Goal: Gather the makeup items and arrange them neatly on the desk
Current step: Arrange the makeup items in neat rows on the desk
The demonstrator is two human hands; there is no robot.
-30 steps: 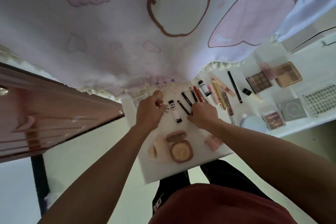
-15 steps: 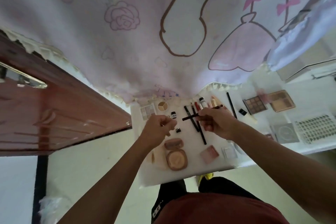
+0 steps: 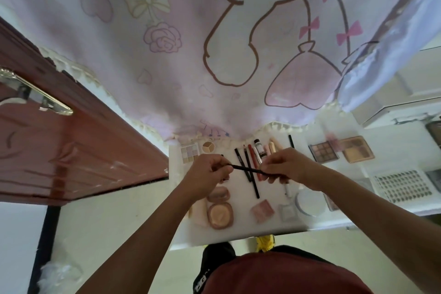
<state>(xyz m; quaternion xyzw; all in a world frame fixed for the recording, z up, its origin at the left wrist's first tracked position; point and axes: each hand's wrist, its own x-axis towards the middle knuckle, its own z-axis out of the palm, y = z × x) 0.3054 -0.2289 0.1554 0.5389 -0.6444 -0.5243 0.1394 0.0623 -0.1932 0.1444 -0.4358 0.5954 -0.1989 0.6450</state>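
One black pencil, white desk, pink curtain

A thin black pencil lies crosswise at centre frame, pinched at both ends, above a row of pencils. Round compacts sit below it, brown palettes at right.

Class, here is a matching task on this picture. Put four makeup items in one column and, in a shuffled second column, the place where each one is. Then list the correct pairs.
Items
1. thin black pencil
2. large round powder compact
3. brown eyeshadow palette
4. pastel eyeshadow palette

Places
A. far left corner of the desk, by the curtain
B. pinched between the left hand and the right hand
C. toward the desk's near edge
D. on the desk, right of the right hand

Pairs: 1-B, 2-C, 3-D, 4-A
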